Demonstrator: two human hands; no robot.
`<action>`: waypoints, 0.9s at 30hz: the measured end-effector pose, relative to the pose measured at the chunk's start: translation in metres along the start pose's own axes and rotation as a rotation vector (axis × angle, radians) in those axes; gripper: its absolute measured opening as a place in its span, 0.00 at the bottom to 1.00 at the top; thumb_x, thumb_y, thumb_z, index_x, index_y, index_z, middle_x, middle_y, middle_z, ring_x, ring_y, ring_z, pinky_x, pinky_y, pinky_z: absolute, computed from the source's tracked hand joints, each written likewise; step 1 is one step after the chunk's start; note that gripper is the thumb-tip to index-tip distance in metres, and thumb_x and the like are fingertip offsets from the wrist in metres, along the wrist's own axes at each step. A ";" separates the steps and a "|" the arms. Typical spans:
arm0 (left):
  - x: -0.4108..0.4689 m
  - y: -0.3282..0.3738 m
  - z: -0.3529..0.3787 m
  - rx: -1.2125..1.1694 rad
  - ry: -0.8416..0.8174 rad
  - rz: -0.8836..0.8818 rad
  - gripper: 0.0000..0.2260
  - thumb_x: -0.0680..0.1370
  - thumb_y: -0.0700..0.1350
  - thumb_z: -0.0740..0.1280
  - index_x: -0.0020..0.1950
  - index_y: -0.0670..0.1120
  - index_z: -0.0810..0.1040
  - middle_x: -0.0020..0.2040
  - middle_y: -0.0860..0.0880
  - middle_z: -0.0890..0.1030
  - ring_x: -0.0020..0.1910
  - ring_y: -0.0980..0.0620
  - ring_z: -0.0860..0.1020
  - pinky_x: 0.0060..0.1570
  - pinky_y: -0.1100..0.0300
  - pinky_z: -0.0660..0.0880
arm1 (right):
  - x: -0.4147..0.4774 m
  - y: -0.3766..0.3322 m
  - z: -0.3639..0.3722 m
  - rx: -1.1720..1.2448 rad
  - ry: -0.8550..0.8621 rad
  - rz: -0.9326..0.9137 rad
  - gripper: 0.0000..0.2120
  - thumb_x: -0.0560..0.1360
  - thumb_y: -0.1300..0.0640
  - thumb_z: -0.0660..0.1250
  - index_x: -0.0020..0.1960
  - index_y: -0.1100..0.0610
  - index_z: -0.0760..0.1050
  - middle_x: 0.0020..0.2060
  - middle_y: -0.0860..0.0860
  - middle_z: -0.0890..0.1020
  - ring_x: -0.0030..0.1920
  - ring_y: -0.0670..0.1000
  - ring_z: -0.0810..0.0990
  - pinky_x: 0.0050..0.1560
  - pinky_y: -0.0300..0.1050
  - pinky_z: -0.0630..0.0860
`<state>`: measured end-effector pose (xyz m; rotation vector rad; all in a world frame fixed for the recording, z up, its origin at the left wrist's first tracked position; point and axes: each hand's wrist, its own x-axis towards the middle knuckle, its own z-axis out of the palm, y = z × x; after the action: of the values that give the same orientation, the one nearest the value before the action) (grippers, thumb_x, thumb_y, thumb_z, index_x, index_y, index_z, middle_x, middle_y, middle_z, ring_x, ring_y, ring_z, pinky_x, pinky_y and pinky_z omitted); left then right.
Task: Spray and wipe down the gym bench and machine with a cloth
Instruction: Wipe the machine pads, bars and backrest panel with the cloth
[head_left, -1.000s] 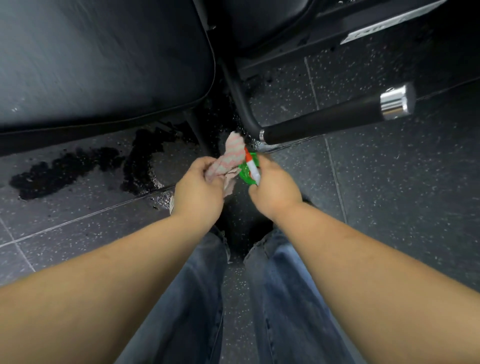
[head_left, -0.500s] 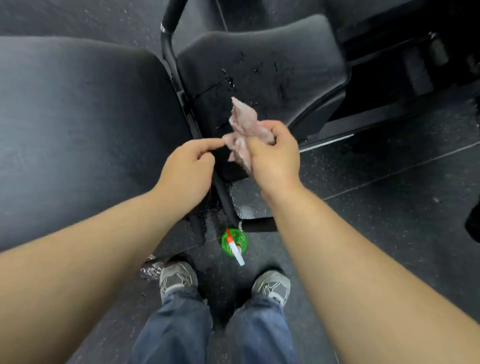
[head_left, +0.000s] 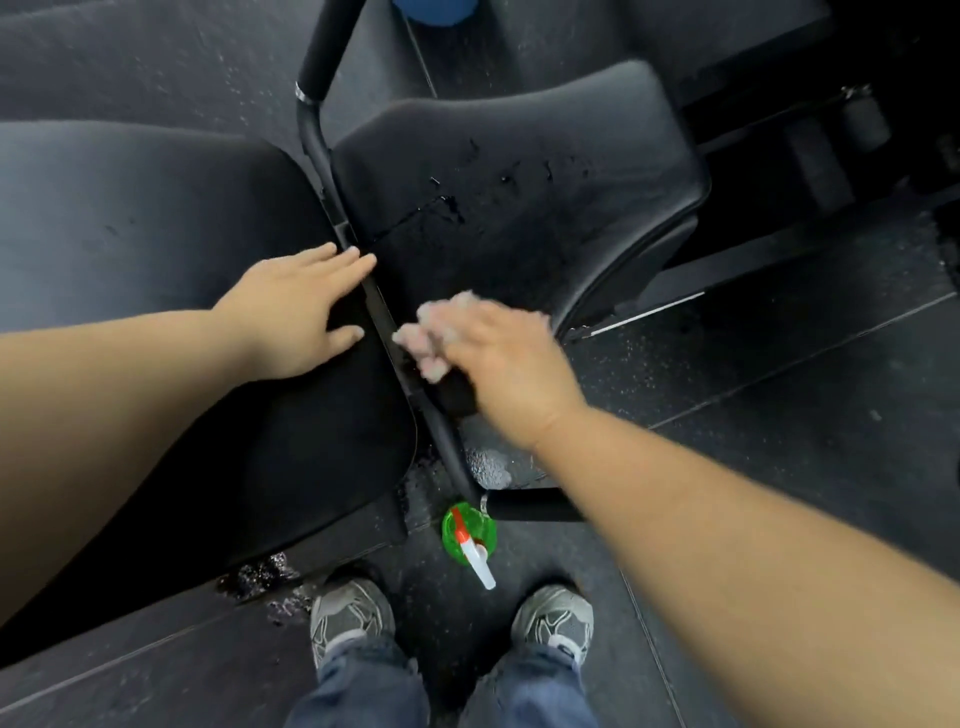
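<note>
Head-worn camera looks steeply down, close over the bench (head_left: 156, 249).

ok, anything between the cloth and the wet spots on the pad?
Nothing visible. The right hand holds the cloth at the pad's near edge. The wet spots lie farther up the same pad, with bare surface between. The left hand rests on the bench, off that path.

This is looking like a gym: a black padded bench pad (head_left: 156, 234) and a seat pad (head_left: 545, 150) are sitting along a black tubular machine frame (head_left: 315, 150) with a foam-sleeved handle (head_left: 323, 52), and speckled black rubber tiles (head_left: 805, 415) are covering the floor (head_left: 156, 675).
</note>
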<state>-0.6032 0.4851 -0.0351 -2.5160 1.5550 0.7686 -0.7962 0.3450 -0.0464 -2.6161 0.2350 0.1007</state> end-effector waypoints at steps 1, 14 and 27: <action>-0.001 -0.002 0.002 0.025 -0.013 0.018 0.35 0.79 0.55 0.63 0.81 0.50 0.50 0.80 0.50 0.55 0.79 0.50 0.53 0.76 0.53 0.55 | 0.012 0.016 -0.019 0.032 0.110 0.077 0.13 0.77 0.59 0.57 0.50 0.56 0.80 0.51 0.54 0.81 0.52 0.57 0.80 0.53 0.60 0.75; 0.019 -0.044 -0.016 0.254 0.093 -0.153 0.29 0.81 0.58 0.50 0.80 0.48 0.54 0.81 0.47 0.52 0.80 0.47 0.48 0.75 0.43 0.41 | 0.028 -0.003 0.006 -0.291 0.147 -0.014 0.19 0.72 0.59 0.57 0.55 0.56 0.83 0.57 0.52 0.82 0.52 0.57 0.72 0.45 0.51 0.78; 0.019 -0.043 -0.010 0.280 0.164 -0.116 0.30 0.80 0.57 0.48 0.80 0.45 0.55 0.80 0.44 0.54 0.79 0.44 0.49 0.76 0.45 0.43 | 0.068 -0.018 0.014 -0.185 0.132 0.051 0.18 0.73 0.58 0.57 0.57 0.55 0.81 0.54 0.49 0.82 0.51 0.52 0.76 0.50 0.47 0.73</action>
<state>-0.5557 0.4872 -0.0434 -2.4825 1.4289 0.3120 -0.7260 0.3572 -0.0579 -2.8047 0.3542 -0.0347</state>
